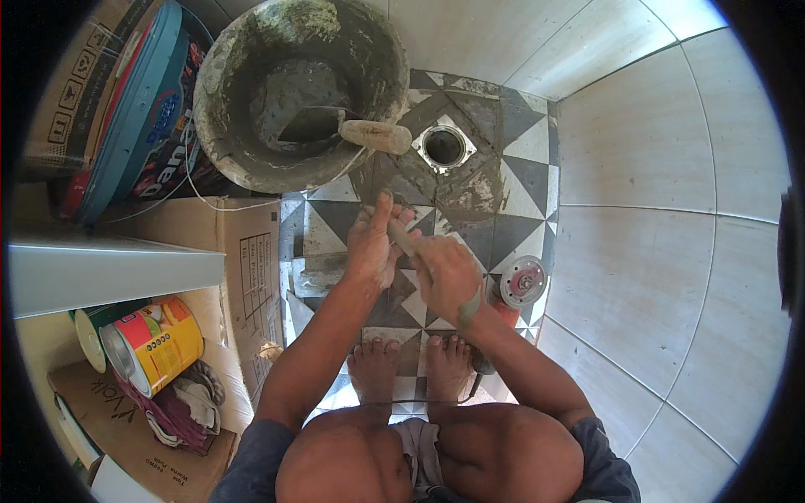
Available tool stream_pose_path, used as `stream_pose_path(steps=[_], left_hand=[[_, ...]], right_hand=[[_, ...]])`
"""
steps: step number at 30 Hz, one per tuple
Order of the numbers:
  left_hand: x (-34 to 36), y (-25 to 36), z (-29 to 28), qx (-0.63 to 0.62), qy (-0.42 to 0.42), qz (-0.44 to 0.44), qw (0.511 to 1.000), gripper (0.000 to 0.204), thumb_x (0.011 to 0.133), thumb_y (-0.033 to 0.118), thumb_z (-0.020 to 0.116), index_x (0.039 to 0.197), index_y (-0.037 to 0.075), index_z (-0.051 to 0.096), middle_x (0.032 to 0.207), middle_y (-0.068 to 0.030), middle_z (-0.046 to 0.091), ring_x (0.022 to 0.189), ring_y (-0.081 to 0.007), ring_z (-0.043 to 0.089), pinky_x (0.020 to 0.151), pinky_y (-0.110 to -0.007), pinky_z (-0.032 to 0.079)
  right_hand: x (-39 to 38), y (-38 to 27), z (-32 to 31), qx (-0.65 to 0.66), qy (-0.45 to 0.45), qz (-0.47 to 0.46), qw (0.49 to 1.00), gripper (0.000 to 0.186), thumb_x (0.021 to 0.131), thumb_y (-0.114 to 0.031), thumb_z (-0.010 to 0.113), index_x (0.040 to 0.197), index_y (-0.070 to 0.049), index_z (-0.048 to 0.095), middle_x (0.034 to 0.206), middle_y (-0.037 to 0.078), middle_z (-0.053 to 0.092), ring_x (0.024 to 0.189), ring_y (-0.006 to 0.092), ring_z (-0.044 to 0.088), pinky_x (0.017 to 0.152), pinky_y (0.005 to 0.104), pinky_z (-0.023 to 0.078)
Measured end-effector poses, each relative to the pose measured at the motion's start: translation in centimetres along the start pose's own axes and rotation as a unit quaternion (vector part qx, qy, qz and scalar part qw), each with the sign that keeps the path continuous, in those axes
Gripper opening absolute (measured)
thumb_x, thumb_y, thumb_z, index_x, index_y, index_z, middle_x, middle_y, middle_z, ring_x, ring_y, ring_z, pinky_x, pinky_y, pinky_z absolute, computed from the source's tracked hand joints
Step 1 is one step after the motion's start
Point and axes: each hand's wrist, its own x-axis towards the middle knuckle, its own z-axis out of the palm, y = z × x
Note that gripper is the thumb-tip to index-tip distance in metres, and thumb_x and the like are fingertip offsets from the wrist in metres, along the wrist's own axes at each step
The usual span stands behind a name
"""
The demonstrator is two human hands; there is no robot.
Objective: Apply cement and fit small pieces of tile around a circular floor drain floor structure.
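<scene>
My left hand (377, 243) is in front of me, palm turned up and thumb raised, its fingers curled round one end of a slim grey, mortar-coloured piece (402, 238). Closed on the nearer end of that piece is my right hand (449, 270), with a grey smear at the wrist. What the piece is, I cannot make out. Beyond my hands, a trowel (376, 136) with a wooden handle rests across a mortar-crusted bucket (386, 71) holding wet grey mortar. A square floor drain (443, 147) sits among mortar-smeared patterned tiles (528, 180).
An angle grinder (520, 285) with a red body stands by the right wall (633, 277). To the left are a cardboard box (251, 285), a teal-lidded pail (138, 113), a yellow-red can (159, 344) and gloves (184, 411). A flat grey-white piece (320, 275) lies left of my hands.
</scene>
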Motion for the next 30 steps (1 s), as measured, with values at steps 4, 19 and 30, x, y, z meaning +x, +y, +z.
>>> stream_pose_path(steps=[4,19,30], left_hand=[[0.3,0.4,-0.1,-0.021,-0.086,0.028,0.996,0.048,0.107,0.041,0.065,0.134,0.003,0.055,0.125,-0.0084,0.062,0.12,-0.0231,0.066,0.098,-0.043,0.061],[1.8,0.6,-0.8,0.114,-0.049,0.095,0.988,0.058,0.102,0.017,0.069,0.148,-0.008,0.043,0.12,-0.0126,0.069,0.103,-0.0188,0.072,0.083,-0.031,0.063],[-0.7,1.8,-7.0,0.168,0.06,0.102,0.979,0.061,0.103,0.034,0.07,0.148,-0.001,0.048,0.131,-0.0123,0.066,0.111,-0.0213,0.071,0.087,-0.033,0.061]], right_hand=[[1.8,2.2,-1.0,0.347,-0.033,0.306,0.886,0.027,0.1,-0.013,0.068,0.125,-0.003,0.068,0.108,0.014,0.072,0.086,0.0241,0.07,0.077,0.0388,0.058],[4.6,5.1,-0.3,-0.03,-0.083,0.145,0.986,0.046,0.09,-0.028,0.079,0.124,0.002,0.07,0.108,0.021,0.068,0.099,0.0402,0.067,0.088,0.0466,0.055],[9.3,8.9,3.1,-0.098,-0.065,0.179,0.977,0.043,0.087,-0.026,0.079,0.119,0.002,0.073,0.109,0.02,0.067,0.105,0.0402,0.067,0.092,0.0488,0.053]])
